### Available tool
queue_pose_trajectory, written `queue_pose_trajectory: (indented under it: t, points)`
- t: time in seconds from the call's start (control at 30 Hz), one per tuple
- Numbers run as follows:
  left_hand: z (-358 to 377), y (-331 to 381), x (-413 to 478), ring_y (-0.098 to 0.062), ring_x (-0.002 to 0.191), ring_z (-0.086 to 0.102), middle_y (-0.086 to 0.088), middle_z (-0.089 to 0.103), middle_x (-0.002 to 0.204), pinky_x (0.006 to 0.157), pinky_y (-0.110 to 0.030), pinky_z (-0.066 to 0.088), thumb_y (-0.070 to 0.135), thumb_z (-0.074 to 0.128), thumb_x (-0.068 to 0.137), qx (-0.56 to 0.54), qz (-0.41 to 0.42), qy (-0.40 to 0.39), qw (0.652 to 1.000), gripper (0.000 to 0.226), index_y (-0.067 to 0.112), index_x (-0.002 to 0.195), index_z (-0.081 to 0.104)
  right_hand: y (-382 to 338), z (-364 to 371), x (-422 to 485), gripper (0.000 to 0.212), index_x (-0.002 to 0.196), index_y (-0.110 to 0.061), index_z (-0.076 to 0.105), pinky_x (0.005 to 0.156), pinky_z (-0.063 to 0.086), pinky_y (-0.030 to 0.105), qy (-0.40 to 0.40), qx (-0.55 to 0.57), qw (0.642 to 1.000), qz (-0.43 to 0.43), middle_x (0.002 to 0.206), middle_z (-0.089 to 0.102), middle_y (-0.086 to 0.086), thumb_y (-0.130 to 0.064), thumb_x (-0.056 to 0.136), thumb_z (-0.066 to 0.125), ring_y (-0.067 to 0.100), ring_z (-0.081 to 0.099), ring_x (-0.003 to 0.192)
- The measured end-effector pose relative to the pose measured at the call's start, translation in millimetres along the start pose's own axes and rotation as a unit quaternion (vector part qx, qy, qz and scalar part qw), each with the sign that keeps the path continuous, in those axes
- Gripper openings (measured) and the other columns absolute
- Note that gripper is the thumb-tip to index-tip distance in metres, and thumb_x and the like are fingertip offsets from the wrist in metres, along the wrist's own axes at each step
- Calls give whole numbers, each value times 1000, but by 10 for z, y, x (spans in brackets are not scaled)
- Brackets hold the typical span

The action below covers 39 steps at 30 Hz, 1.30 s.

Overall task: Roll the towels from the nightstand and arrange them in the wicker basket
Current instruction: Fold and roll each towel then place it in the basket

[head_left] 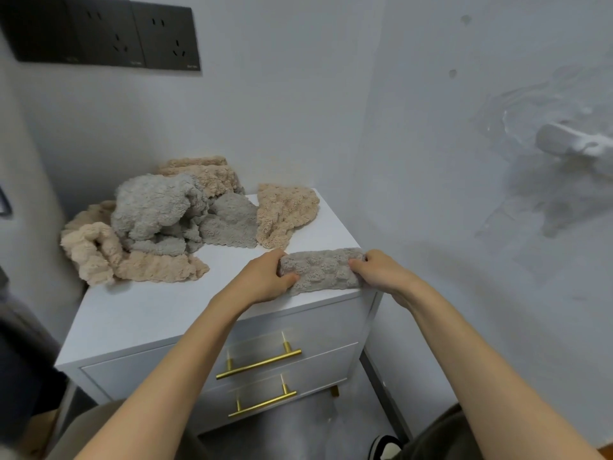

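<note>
The left hand (265, 277) is gripping one end of a grey fluffy towel folded into a narrow band (321, 268), fingers curled over its top and thumb pressing into its near side. The right hand (374, 270) is pinching the opposite end with curled fingers. The band is lying stretched between the two hands on the white two-drawer bedside table (149, 310), along its front right edge. Just beyond the left hand, a beige knobbly towel (285, 214) is lying spread toward the table's far right corner, near the band; whether they are touching I cannot tell. Farther out to the left of the left hand, a loose heap is sitting on the table. A crumpled grey plush towel (156, 210) is resting on top of it, a flat grey scalloped towel (229, 224) is lying against its right side, and a rumpled beige towel (99, 254) is spilling over the table's left edge. Below both forearms, two brass bar handles (258, 363) are crossing the drawer fronts
</note>
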<state>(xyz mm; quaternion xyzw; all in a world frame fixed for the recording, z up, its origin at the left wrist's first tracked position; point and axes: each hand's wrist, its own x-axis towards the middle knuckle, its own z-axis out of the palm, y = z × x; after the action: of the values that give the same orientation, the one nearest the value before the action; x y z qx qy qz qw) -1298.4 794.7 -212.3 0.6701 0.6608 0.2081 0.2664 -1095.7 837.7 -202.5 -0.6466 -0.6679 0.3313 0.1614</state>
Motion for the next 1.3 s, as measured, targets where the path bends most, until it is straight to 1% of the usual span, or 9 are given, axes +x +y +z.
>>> queue_pose_trajectory:
  t: [0.1, 0.2, 0.3, 0.47, 0.6, 0.8, 0.97, 1.2, 1.3]
  points:
    - [56, -6, -61, -10, 68, 45, 4, 47, 75, 59, -23, 34, 29, 56, 94, -43, 20, 30, 998, 24, 17, 114, 50, 1, -9, -81, 37, 64, -17, 34, 53, 28, 24, -3, 86, 996, -24, 63, 37, 0, -18, 101, 43, 14, 36, 58]
    - [72, 44, -161, -19, 78, 56, -1, 55, 81, 65, -25, 40, 27, 57, 93, -145, 38, 52, 987, 12, 22, 103, 52, -5, -38, -150, 17, 85, -11, 46, 78, 50, 39, 17, 191, 981, -31, 80, 50, 9, -19, 100, 45, 20, 51, 75]
    - [26, 145, -284, -19, 78, 60, -3, 57, 84, 74, -32, 45, 26, 59, 93, -239, 45, 50, 969, 8, 20, 97, 55, -5, -108, -273, 16, 108, -6, 48, 93, 53, 38, 35, 315, 948, -28, 108, 60, 8, -20, 100, 48, 20, 63, 98]
    - [-6, 255, -572, -13, 73, 54, -10, 55, 86, 82, -39, 44, 36, 59, 91, -292, 72, 44, 953, 37, 2, 101, 51, 18, -191, -662, 11, 104, -7, 50, 83, 54, 29, 70, 413, 906, -63, 106, 61, 9, -16, 98, 51, 14, 64, 91]
    - [-6, 364, -841, -15, 75, 48, -5, 49, 77, 85, -45, 44, 54, 62, 74, -342, 101, 53, 933, 61, -2, 93, 44, -2, -292, -1023, 7, 90, -11, 49, 88, 53, 36, 93, 429, 894, -96, 95, 58, 8, -12, 96, 52, 14, 61, 84]
    - [9, 723, -1164, -6, 65, 47, 20, 42, 58, 85, -41, 42, 28, 65, 85, -406, 129, 18, 905, 29, 9, 75, 44, 24, -501, -1576, 23, 75, -17, 39, 64, 47, 27, 167, 469, 858, -122, 68, 48, -6, -6, 93, 48, 5, 51, 61]
    - [74, 1123, -1432, -31, 94, 61, -16, 62, 95, 96, -49, 46, 37, 68, 73, -399, 163, -47, 901, 52, -5, 100, 52, 220, -657, -2041, 22, 77, -18, 39, 55, 39, 24, 234, 499, 824, -128, 66, 44, -8, -2, 92, 42, 6, 44, 59]
    - [571, 1547, -1670, -16, 82, 54, -7, 54, 86, 78, -34, 47, 16, 69, 85, -339, 176, -146, 913, 23, 4, 93, 50, 868, -797, -2645, 16, 71, -20, 34, 56, 29, 28, 288, 520, 798, -106, 68, 34, -6, -15, 74, 48, 8, 34, 62]
    - [825, 1779, -1754, -23, 87, 61, -10, 60, 92, 89, -45, 49, 30, 76, 71, -332, 170, -174, 911, 46, 0, 97, 53, 1217, -855, -2808, 12, 77, -18, 39, 59, 35, 29, 302, 550, 773, -92, 74, 42, -3, -17, 74, 51, 10, 42, 68]
